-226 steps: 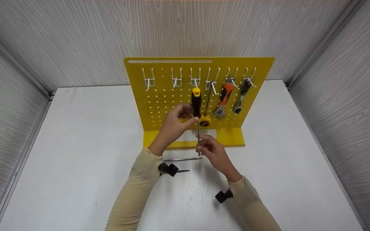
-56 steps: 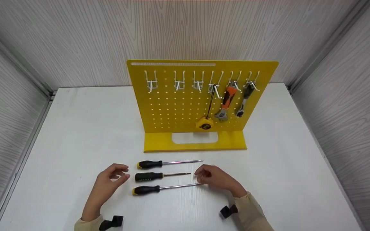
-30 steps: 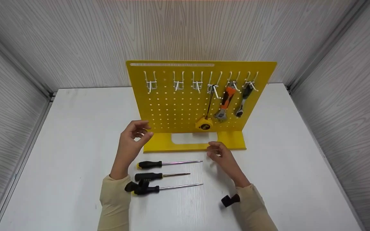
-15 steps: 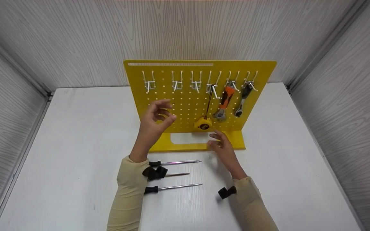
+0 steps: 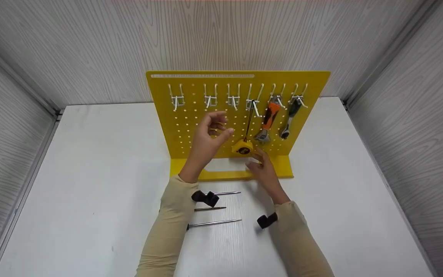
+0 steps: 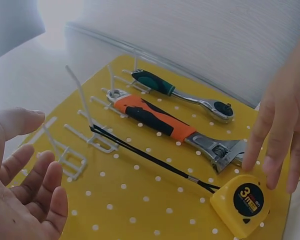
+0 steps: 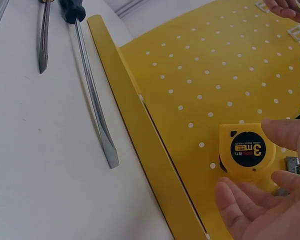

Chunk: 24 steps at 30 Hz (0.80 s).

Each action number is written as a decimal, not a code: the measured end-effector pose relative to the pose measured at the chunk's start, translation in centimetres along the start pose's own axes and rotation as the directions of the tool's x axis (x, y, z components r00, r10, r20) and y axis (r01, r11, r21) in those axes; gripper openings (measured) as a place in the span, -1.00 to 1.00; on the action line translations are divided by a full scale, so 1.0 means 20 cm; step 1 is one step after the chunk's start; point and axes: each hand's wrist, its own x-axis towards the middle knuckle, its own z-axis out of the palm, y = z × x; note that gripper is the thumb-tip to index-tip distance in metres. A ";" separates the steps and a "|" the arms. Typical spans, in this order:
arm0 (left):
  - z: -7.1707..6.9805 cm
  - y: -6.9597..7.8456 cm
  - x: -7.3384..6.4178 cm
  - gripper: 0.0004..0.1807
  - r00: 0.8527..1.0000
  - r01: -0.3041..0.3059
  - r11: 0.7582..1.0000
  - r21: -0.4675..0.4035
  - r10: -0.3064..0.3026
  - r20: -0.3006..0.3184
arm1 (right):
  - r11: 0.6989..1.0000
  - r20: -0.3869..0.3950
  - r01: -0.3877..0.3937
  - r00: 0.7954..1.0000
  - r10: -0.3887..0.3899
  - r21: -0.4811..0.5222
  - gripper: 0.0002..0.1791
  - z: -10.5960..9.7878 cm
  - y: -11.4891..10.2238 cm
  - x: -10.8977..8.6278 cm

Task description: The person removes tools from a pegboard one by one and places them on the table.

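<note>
A yellow tape measure [image 5: 242, 147] hangs by its black cord from a hook on the yellow pegboard [image 5: 194, 134]. My right hand [image 5: 264, 171] is just below and right of it, fingers loosely bent. In the right wrist view, thumb and fingers spread around the tape measure [image 7: 247, 150] without gripping; whether they touch cannot be told. My left hand [image 5: 209, 140] hovers in front of the board, left of the cord, thumb and fingers apart and holding nothing. An orange-handled adjustable wrench [image 6: 160, 120] and a green-and-black ratchet [image 6: 182, 95] hang farther right.
Three screwdrivers lie on the white table [image 5: 90, 192] in front of the board; their shafts [image 5: 215, 223] show, while my left sleeve [image 5: 171, 223] hides most handles in the head view. Three left hooks [image 5: 210, 100] carry no tool. Wood-patterned walls [image 5: 214, 38] surround the table.
The screwdriver held in both hands earlier now lies with two others on the table. Both hands have since moved up to the board, the left rightward, the right to the tape measure.
</note>
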 end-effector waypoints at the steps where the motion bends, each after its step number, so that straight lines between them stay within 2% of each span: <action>1: 0.01 0.00 0.01 -0.47 1.000 0.007 1.000 -0.001 -0.007 0.004 | 1.000 -0.008 -0.010 1.000 0.010 -0.007 -0.27 0.01 0.00 0.01; 6: 0.08 -0.04 0.04 -0.47 0.998 0.042 0.999 0.010 -0.043 0.038 | 1.000 -0.019 -0.018 1.000 0.018 0.009 -0.27 0.03 0.00 0.03; 13: 0.19 -0.09 0.11 -0.56 0.995 0.094 0.995 0.019 -0.094 0.015 | 0.996 -0.024 -0.014 1.000 0.016 0.093 -0.31 0.05 0.01 0.06; 17: 0.22 -0.11 0.14 -0.56 0.994 0.110 0.994 0.018 -0.111 0.017 | 0.995 -0.026 0.000 1.000 0.002 0.095 -0.32 0.05 0.01 0.09; 21: 0.24 -0.12 0.16 -0.56 0.993 0.117 0.991 0.058 -0.117 -0.003 | 0.996 -0.031 -0.032 0.999 0.034 0.085 -0.34 0.04 0.00 0.10; 24: 0.26 -0.12 0.17 -0.55 0.992 0.125 0.988 0.094 -0.125 -0.009 | 0.997 -0.050 -0.027 0.998 0.031 0.072 -0.38 0.04 0.00 0.11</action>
